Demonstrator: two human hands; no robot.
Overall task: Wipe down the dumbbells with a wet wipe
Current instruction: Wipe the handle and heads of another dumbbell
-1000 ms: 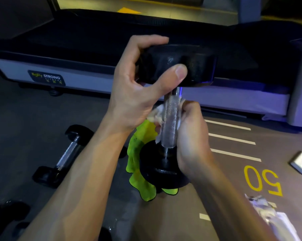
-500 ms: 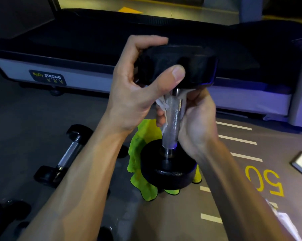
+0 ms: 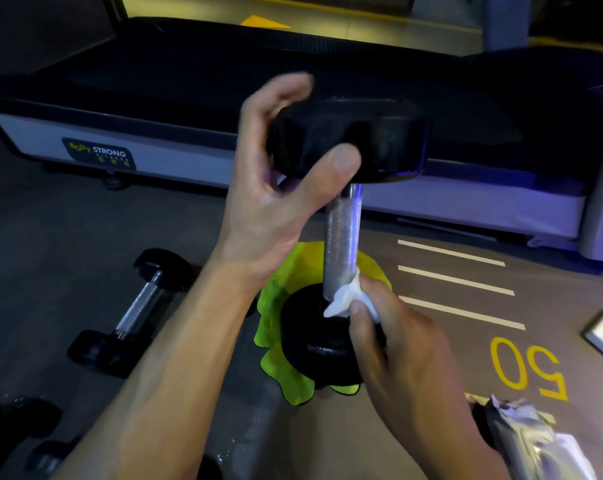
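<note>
Fingers [image 3: 357,308] pinching wet wipe [image 3: 343,296], dumbbell [image 3: 341,233] upright

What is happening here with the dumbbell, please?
A person is cleaning a dumbbell that stands upright on a green cloth on the floor. The left hand grips its top head, and the right hand pinches a white wet wipe against the bottom of the metal handle. Another dumbbell lies on the floor to the left.
</note>
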